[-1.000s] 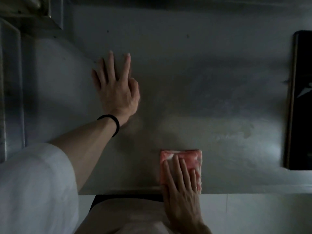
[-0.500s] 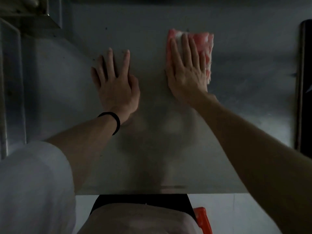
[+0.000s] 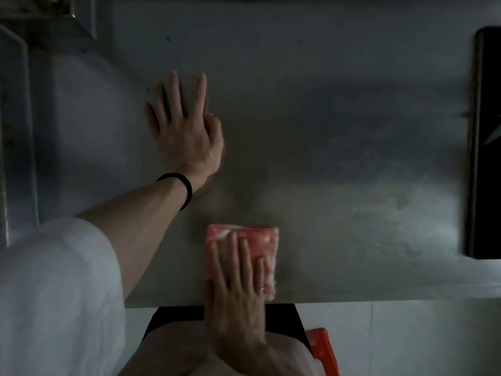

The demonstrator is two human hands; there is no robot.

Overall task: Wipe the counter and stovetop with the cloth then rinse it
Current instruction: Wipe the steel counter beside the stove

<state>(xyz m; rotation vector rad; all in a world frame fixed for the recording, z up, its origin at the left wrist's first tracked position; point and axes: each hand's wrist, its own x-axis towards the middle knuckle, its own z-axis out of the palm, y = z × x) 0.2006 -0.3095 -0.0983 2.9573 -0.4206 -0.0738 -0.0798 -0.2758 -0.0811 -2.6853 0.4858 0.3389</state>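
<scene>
A folded pink and white cloth (image 3: 267, 240) lies flat on the steel counter (image 3: 352, 158), near its front edge. My right hand (image 3: 238, 283) presses down on the cloth with fingers stretched flat over it. My left hand (image 3: 187, 131) rests palm down on the counter farther back and to the left, fingers spread, holding nothing; a black band circles its wrist. The black stovetop (image 3: 488, 147) shows at the right edge of the view.
A steel sink basin (image 3: 16, 131) sits at the far left, with a metal fitting (image 3: 78, 17) at the back left corner. The counter's front edge runs across the bottom. An orange object (image 3: 324, 351) pokes up below that edge.
My right hand has pulled the cloth from the back of the counter toward the front edge. The left hand has stayed in place.
</scene>
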